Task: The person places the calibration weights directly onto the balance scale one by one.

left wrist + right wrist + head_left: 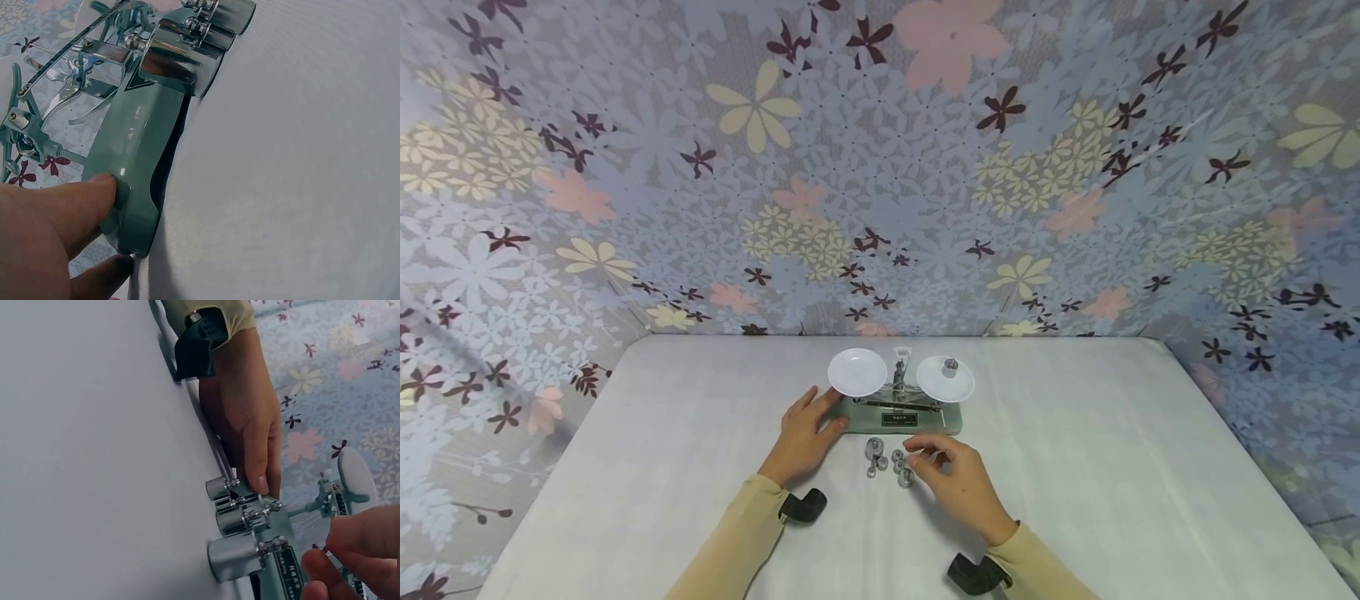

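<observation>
A green-based balance scale [865, 421] with two white pans stands near the back of the table. My left hand [801, 437] grips the left end of its base, and the left wrist view shows the thumb [100, 190] pressed on the green surface. Several silver knobbed weights [875, 448] stand on the table in front of the scale. Beside the right-hand group of weights [906, 477] hovers my right hand [958, 483], its thumb and index finger bent with a gap between the tips. In the right wrist view its fingers [365, 537] hold nothing visible.
One small weight [951, 365] sits on the right pan [936, 387]; the left pan [857, 372] bears nothing. A pale cloth covers the table [1075, 467]. Behind it stands a flower-patterned wall covering [910, 208]. Black wrist cameras [976, 575] are strapped over both sleeves.
</observation>
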Motion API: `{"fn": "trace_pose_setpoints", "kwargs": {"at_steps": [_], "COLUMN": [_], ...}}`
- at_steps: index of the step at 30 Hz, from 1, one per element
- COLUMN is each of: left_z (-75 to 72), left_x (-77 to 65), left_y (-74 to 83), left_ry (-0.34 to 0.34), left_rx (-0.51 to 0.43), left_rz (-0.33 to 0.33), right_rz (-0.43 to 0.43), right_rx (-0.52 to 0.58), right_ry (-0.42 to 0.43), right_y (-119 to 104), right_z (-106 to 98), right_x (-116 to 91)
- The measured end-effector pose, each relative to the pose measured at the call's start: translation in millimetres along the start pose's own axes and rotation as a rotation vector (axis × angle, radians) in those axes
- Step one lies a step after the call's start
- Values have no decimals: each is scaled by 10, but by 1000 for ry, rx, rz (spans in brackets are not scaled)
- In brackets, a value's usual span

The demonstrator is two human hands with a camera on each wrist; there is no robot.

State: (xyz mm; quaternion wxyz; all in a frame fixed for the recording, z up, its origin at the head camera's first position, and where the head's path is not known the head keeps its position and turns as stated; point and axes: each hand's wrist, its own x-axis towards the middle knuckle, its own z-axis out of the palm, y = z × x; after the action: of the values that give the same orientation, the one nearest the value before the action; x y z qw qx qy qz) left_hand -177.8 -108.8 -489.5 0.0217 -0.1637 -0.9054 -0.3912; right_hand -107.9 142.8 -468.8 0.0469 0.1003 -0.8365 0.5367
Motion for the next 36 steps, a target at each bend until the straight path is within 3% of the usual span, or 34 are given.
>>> {"fn": "trace_pose_setpoints", "kwargs": {"at_steps": [14, 22, 36], "left_z": [-21, -28, 15], "left_x": [47, 73, -6], "left_y": [11, 30, -50], "left_ry": [-7, -8, 3], "left_rx": [21, 14, 13], "left_rz": [-10, -5, -8], "right_rz": [18, 21, 38], "right_rx": [-32, -39, -67], "right_ry": [-155, -158, -259], "right_y": [109, 127, 165], "right_z": [-3, -27, -38], "right_x": [38, 57, 41]}}
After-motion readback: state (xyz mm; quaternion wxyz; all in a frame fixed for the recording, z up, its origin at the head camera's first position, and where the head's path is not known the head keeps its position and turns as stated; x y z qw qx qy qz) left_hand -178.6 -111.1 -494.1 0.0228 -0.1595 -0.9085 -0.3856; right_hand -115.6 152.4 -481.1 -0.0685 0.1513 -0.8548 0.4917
